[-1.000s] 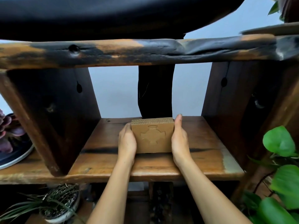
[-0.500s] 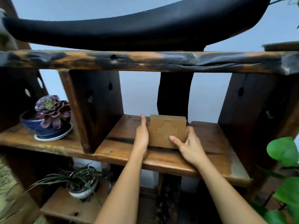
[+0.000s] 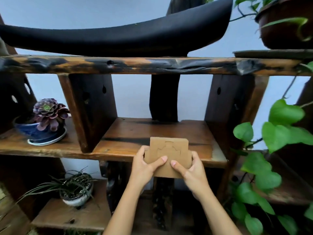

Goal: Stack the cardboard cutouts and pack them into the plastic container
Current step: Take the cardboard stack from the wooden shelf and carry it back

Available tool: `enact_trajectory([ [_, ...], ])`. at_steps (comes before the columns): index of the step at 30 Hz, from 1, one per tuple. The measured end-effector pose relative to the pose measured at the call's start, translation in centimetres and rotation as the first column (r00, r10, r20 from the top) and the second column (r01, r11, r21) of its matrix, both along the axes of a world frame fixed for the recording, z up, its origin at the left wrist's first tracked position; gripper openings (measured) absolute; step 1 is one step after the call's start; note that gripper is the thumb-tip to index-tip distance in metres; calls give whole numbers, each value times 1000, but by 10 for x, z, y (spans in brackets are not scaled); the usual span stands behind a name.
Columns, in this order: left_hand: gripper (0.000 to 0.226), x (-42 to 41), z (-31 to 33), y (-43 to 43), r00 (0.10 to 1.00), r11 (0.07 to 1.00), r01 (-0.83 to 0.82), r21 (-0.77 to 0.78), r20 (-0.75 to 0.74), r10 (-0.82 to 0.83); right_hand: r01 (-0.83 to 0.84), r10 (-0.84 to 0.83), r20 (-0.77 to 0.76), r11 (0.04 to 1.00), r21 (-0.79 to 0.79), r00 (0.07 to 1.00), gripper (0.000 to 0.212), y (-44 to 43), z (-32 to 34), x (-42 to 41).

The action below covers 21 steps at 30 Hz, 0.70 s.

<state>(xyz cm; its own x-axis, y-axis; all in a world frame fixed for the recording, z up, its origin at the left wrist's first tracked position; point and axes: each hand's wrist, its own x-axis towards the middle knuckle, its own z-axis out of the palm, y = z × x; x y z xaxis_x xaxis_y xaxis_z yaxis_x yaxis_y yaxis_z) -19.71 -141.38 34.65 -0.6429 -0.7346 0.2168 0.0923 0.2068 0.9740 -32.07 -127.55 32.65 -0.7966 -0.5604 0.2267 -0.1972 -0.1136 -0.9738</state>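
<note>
A stack of brown cardboard cutouts (image 3: 169,150), with a cross-like shape scored into its front face, is held upright in front of the wooden shelf's edge. My left hand (image 3: 144,165) grips its left side, thumb across the front. My right hand (image 3: 191,170) grips the right side, thumb also on the front face. The stack is off the shelf board (image 3: 152,133) and its lower edge hangs below the shelf's front edge. No plastic container is in view.
A purple succulent in a blue pot (image 3: 44,121) stands on the shelf at left. A grassy plant in a white bowl (image 3: 76,190) sits on the lower shelf. Green vine leaves (image 3: 279,133) crowd the right. A black curved object (image 3: 118,38) rests on top.
Both hands have lifted the cardboard stack off the shelf and drawn it toward me, thumbs now on its front. The view has pulled back and shifted.
</note>
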Motion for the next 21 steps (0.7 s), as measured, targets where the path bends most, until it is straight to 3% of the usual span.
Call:
enact_trajectory([
  [5, 41, 23, -44, 35, 984, 984, 134, 114, 105, -146, 158, -164, 79, 985, 70, 983, 50, 49, -48, 50],
  [12, 49, 62, -88, 67, 939, 928, 305, 216, 91, -330, 290, -307, 72, 939, 183, 949, 48, 92, -75, 114],
  [17, 49, 90, -101, 90, 891, 883, 405, 238, 112, -439, 476, -488, -1, 851, 224, 873, 59, 122, -84, 175],
  [21, 48, 103, -108, 122, 830, 822, 497, 277, 125, -544, 572, -596, 39, 785, 238, 802, 62, 156, -91, 211],
])
